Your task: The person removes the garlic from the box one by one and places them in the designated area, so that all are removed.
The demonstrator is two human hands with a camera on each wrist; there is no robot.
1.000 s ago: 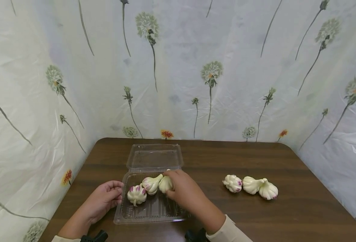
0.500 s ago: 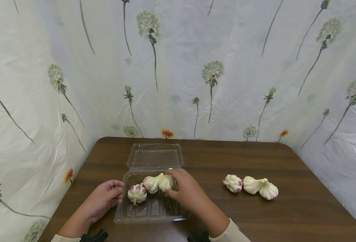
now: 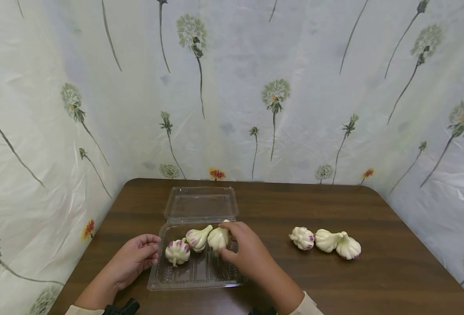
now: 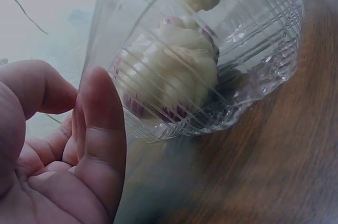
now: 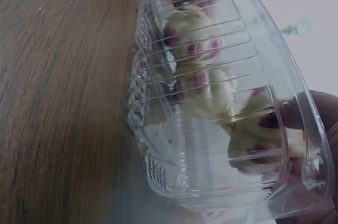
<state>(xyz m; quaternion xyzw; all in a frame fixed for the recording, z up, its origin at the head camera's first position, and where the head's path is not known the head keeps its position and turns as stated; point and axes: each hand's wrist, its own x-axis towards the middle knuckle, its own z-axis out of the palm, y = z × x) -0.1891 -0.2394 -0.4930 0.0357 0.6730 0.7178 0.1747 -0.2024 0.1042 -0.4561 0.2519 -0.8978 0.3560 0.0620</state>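
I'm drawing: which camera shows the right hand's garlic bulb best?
Head view: the garlic bulb is mostly unblocked. The right wrist view shows it through the plastic clamshell; in the left wrist view, I can't tell.

Glossy plastic container (image 3: 198,275) — smooth garlic (image 3: 177,252) — wood-grain tabletop (image 3: 374,288)

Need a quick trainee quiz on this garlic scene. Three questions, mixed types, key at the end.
1. How many garlic bulbs lie directly on the table, outside the clear container?
2. True or false: the lid is open.
3. What does the right hand hold?
A) the lid
B) the rightmost bulb at the container
C) nothing

Key:
1. Three
2. True
3. B
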